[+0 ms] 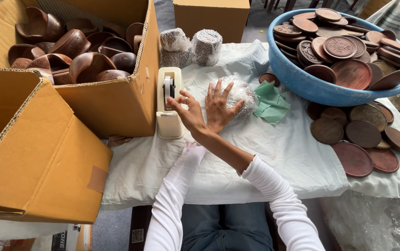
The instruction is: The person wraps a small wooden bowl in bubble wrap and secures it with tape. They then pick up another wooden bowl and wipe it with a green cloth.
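Note:
My arms cross over the white-covered table [274, 153]. My left hand [219, 109] lies with spread fingers on a round bundle wrapped in clear plastic film [242, 93], holding it down. My right hand [187, 110], with a ring on one finger, reaches left to the cream tape dispenser [168, 109], and its fingertips pinch at the tape by the roll [168, 87]. A green cloth [272, 103] lies just right of the bundle.
Two wrapped bundles [190, 46] stand behind the dispenser. A blue tub [316, 86] at the right is heaped with round wooden discs, and more discs [358, 139] lie beside it. An open cardboard box [116, 100] of wooden bowls stands at the left, with another box [37, 153] nearer me.

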